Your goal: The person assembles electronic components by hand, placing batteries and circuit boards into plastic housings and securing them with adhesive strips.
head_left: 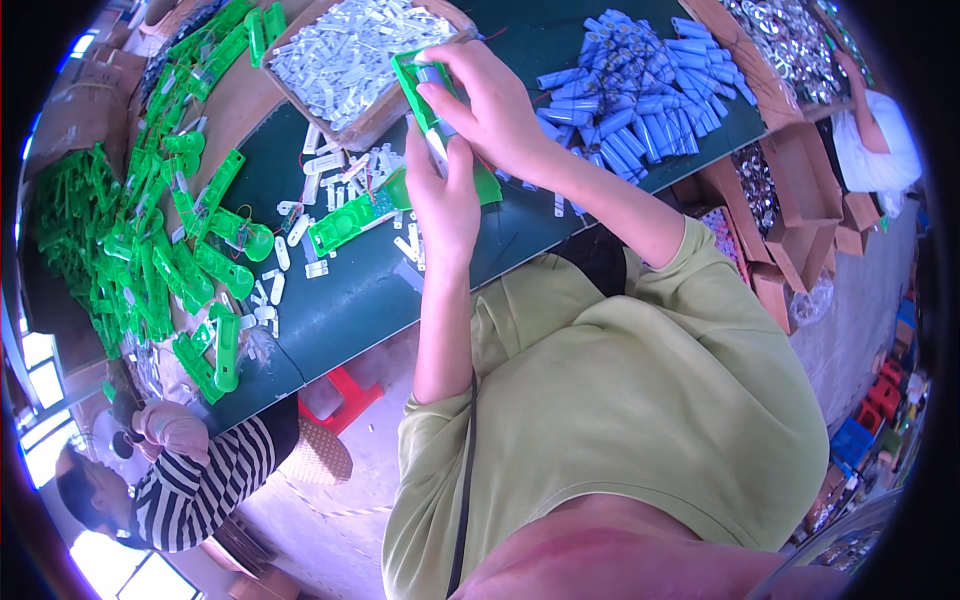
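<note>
My right hand [492, 105] and my left hand [442, 200] meet over the far part of the table, both closed on one long green plastic casing [403, 68]. The right fingers grip its far end, with the thumb bent over its inside. A blue cylindrical cell [430, 75] shows in the casing beside the right thumb. Lower down, the left thumb and fingers pinch the near end, where a whitish strip [436, 145] is visible. Beneath the hands lies another green casing [345, 222] with a small board and thin wires. Parts of the held casing are hidden by my fingers.
A cardboard box [365, 130] of small white parts stands at the back. Blue wired cells [640, 95] are heaped to the right, green casings [165, 250] to the left. Boxes of shiny metal parts [785, 50] line the far right. A person in stripes [215, 480] sits at left.
</note>
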`<state>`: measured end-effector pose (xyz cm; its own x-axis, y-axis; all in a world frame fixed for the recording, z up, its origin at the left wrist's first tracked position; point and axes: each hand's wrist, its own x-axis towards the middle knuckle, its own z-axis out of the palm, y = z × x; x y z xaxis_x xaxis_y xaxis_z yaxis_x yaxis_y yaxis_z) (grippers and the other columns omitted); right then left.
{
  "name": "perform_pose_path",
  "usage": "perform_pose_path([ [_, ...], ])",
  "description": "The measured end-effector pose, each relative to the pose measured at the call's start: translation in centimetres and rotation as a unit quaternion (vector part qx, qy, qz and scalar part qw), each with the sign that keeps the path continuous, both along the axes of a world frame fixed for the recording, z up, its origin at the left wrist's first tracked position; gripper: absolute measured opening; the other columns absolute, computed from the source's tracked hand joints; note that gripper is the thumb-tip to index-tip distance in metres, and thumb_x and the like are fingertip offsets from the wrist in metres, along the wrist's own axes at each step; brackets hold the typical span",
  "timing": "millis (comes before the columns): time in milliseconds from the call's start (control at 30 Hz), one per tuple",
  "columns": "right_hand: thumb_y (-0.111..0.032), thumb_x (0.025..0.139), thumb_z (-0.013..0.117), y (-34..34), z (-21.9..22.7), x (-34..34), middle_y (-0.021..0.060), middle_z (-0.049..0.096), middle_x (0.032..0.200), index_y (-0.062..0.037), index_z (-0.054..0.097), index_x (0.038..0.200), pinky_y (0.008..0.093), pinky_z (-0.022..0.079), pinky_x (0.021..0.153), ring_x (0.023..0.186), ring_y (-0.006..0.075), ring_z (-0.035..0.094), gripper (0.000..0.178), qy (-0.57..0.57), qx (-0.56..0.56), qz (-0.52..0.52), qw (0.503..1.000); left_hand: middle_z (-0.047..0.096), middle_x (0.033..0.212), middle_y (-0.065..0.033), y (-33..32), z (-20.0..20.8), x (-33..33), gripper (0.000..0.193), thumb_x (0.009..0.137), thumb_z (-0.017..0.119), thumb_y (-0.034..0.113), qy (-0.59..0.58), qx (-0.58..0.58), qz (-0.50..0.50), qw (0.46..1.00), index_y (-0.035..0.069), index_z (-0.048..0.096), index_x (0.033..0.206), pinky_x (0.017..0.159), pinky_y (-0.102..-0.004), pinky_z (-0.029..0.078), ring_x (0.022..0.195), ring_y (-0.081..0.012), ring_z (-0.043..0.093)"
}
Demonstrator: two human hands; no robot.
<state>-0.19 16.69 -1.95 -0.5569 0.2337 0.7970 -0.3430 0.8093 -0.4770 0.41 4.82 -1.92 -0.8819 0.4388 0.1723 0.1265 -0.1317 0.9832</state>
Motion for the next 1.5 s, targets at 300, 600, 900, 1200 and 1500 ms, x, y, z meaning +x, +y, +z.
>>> perform_pose_path([
  [300, -0.033, 0.095, 0.052, 1.9, 3.7, -6.0, 0.0081, 0.058, 0.075, -0.0063, 0.060, 0.111, 0.0300, 0.042, 0.059, 0.065, 0.0157, 0.056, 0.032, -0.179, -0.031, 0.131, 0.975, 0.062, 0.096, -0.0187, -6.9, 0.9, -2.6, 0.028, 0.094, 0.042, 0.012, -0.175, 0.106, 0.054, 0.977, -0.002, 0.047, 0.118, 0.064, -0.0332, 0.054, 0.071, -0.0195, 0.062],
  [600, -0.024, 0.088, 0.058, 4.0, -1.2, -16.5, 0.0085, 0.061, 0.073, -0.0070, 0.056, 0.090, 0.0367, 0.044, 0.062, 0.068, 0.0233, 0.060, 0.017, -0.380, 0.184, 0.183, 0.888, 0.063, 0.095, -0.0159, -9.2, 0.4, -4.7, 0.035, 0.093, 0.042, 0.009, -0.169, 0.096, 0.081, 0.978, -0.002, 0.043, 0.126, 0.065, -0.0313, 0.053, 0.070, -0.0173, 0.062],
  [900, -0.017, 0.086, 0.057, 4.3, -1.9, -17.1, 0.0134, 0.062, 0.072, -0.0030, 0.058, 0.092, 0.0380, 0.047, 0.059, 0.064, 0.0277, 0.061, 0.016, -0.293, 0.160, 0.175, 0.926, 0.063, 0.094, -0.0164, -8.6, 0.4, -4.6, 0.034, 0.092, 0.043, 0.012, -0.160, 0.075, 0.078, 0.981, 0.000, 0.043, 0.123, 0.064, -0.0319, 0.053, 0.069, -0.0181, 0.061],
  [1200, -0.013, 0.088, 0.059, 2.8, -0.8, -16.4, 0.0060, 0.059, 0.077, -0.0059, 0.054, 0.092, 0.0315, 0.043, 0.061, 0.068, 0.0146, 0.058, 0.010, -0.359, 0.158, 0.267, 0.880, 0.063, 0.094, -0.0158, -9.1, 0.0, -4.3, 0.031, 0.092, 0.043, 0.012, -0.156, 0.082, 0.091, 0.980, 0.000, 0.044, 0.121, 0.064, -0.0318, 0.053, 0.070, -0.0172, 0.061],
  [1500, -0.015, 0.083, 0.056, 4.2, -1.3, -17.2, 0.0203, 0.062, 0.082, -0.0008, 0.057, 0.090, 0.0438, 0.047, 0.071, 0.079, 0.0376, 0.061, 0.015, -0.283, 0.190, 0.248, 0.907, 0.062, 0.094, -0.0162, -8.8, 0.1, -4.6, 0.033, 0.092, 0.042, 0.010, -0.152, 0.085, 0.076, 0.982, -0.001, 0.043, 0.124, 0.064, -0.0322, 0.054, 0.069, -0.0175, 0.061],
])
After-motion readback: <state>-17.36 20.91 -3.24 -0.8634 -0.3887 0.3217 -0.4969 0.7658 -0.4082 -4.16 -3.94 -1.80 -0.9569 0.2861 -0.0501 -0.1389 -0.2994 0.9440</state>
